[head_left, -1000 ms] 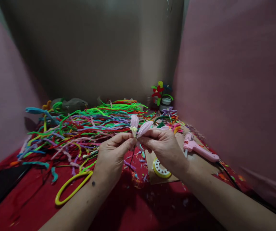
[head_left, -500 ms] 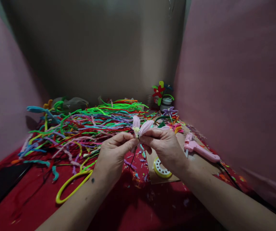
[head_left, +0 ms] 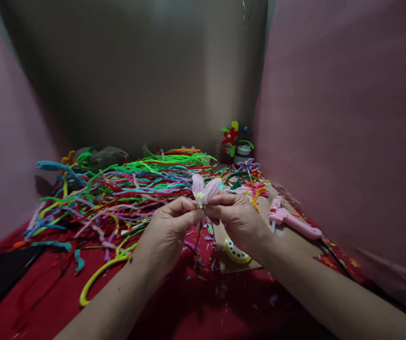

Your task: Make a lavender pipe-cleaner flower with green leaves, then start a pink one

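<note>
A small pipe-cleaner flower (head_left: 210, 190) with pale pink petals and a pale yellow centre is held upright between my two hands. My left hand (head_left: 169, 229) pinches its base from the left, thumb and forefinger together. From the right, my right hand (head_left: 240, 219) pinches the same base and the lower edge of the right petal. A thin dark stem (head_left: 198, 238) hangs below the fingertips. The exact grip at the base is partly hidden by the fingers.
Many coloured pipe cleaners (head_left: 118, 182) are heaped behind and left. A pink glue gun (head_left: 297, 223) lies on cardboard (head_left: 238, 267) at the right, by a yellow tape roll (head_left: 236, 255). Yellow scissor handles (head_left: 91, 283), finished flowers (head_left: 230, 137) and a black flat object (head_left: 4, 274) are around.
The two petals now stand closer together and more upright. My hands stay pinched at the base, slightly lower in view. The whole view has shifted a little.
</note>
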### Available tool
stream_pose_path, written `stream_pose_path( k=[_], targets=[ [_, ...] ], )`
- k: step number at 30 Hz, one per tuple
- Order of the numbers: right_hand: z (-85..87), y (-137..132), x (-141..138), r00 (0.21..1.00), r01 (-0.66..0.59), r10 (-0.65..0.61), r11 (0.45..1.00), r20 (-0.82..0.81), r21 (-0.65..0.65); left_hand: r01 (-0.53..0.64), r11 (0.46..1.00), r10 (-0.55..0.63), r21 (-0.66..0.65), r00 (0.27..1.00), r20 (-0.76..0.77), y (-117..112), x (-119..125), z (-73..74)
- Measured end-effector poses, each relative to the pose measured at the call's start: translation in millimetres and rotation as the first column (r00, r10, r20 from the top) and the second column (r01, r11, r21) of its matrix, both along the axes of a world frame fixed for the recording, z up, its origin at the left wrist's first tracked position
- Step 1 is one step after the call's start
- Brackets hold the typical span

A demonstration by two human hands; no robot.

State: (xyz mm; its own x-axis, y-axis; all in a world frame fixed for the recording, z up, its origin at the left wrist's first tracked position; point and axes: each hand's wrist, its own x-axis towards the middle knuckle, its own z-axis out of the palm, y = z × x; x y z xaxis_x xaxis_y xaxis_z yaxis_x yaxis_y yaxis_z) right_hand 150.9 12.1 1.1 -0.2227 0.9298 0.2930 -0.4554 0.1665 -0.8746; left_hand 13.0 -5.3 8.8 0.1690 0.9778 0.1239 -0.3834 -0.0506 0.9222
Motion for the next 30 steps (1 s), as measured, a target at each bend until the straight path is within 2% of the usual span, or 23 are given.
stream_pose_path(
  k=[8, 14, 18, 23, 27, 30],
  targets=[
    [0.4, -2, -1, 0.997, -0.059, 0.058, 0.998, -0.055, -0.010, 0.106, 0.980, -0.085, -0.168, 0.988, 0.130, 0, 1, -1.8],
    [3.4, -5, -2, 0.995, -0.095, 0.096, 0.995, -0.033, 0.025, 0.143, 0.977, -0.119, -0.157, 0.981, 0.154, -1, 1, -2.1],
    [3.6, -5, -1, 0.987, -0.149, 0.149, 0.989, -0.058, -0.002, 0.181, 0.973, -0.156, -0.146, 0.974, 0.164, -1, 2, -2.5],
    [2.3, -4, -1, 0.969, -0.231, 0.222, 0.969, -0.110, -0.085, 0.120, 0.988, -0.106, -0.094, 0.983, 0.149, -4, 5, -3.8],
    [1.1, -4, -2, 0.970, -0.220, 0.202, 0.966, -0.137, -0.132, 0.034, 0.998, -0.028, -0.058, 0.995, 0.098, -6, 9, -3.1],
    [-1.0, -4, -4, 0.967, -0.211, 0.187, 0.968, -0.171, -0.133, 0.023, 1.000, -0.022, -0.015, 0.995, 0.094, -7, 12, -2.4]
  ],
)
